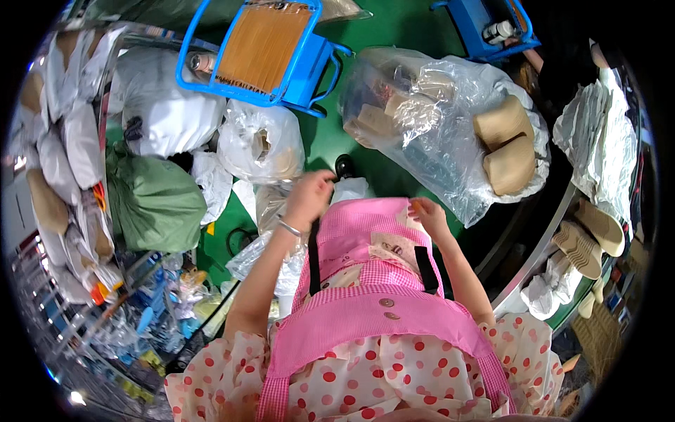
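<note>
I look down my own front at a pink checked apron (365, 309) over a white dress with red dots. My left hand (309, 195), a thin bracelet on its wrist, is curled at the apron's upper left edge, next to a clear plastic bag (271, 204). My right hand (427, 213) pinches the apron's upper right edge. Whether the left hand grips the apron or the plastic I cannot tell.
A large clear bag (443, 119) with tan shoe parts lies ahead on the green floor. A blue cart (264, 49) stands further off. White and green sacks (155, 197) crowd the left. Beige shoes (587, 235) sit on a conveyor at right.
</note>
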The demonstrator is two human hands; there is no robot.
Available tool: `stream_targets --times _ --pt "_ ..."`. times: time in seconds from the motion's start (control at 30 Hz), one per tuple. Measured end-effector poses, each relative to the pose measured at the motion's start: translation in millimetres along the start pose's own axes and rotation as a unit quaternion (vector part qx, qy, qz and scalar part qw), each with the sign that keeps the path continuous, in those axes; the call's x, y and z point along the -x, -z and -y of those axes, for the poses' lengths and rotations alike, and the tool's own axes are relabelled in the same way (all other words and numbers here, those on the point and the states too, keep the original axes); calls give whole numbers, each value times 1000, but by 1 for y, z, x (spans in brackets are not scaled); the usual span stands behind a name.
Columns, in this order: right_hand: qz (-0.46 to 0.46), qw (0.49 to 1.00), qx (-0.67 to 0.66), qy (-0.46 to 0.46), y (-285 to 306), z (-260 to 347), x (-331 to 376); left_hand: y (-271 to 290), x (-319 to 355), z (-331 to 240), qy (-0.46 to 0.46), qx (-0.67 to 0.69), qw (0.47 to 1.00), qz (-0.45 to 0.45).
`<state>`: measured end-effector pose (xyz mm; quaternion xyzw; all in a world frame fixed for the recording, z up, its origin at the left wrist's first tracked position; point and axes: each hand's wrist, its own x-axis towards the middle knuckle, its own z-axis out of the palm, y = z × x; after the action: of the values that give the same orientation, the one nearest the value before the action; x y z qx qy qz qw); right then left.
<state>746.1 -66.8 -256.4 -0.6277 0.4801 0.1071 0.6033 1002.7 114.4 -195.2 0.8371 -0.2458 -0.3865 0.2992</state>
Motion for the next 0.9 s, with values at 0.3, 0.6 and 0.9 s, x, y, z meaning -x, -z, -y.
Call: stream_targets --times 0.3,0.6,0.9 --pt "-47 990 47 122 -24 80 -138 53 -83 52 120 230 964 58" --pt "-43 982 103 153 -162 75 -341 -25 -314 267 320 595 733 -75" --pt "39 993 61 92 -293 23 -460 -9 -392 316 454 697 530 -163"
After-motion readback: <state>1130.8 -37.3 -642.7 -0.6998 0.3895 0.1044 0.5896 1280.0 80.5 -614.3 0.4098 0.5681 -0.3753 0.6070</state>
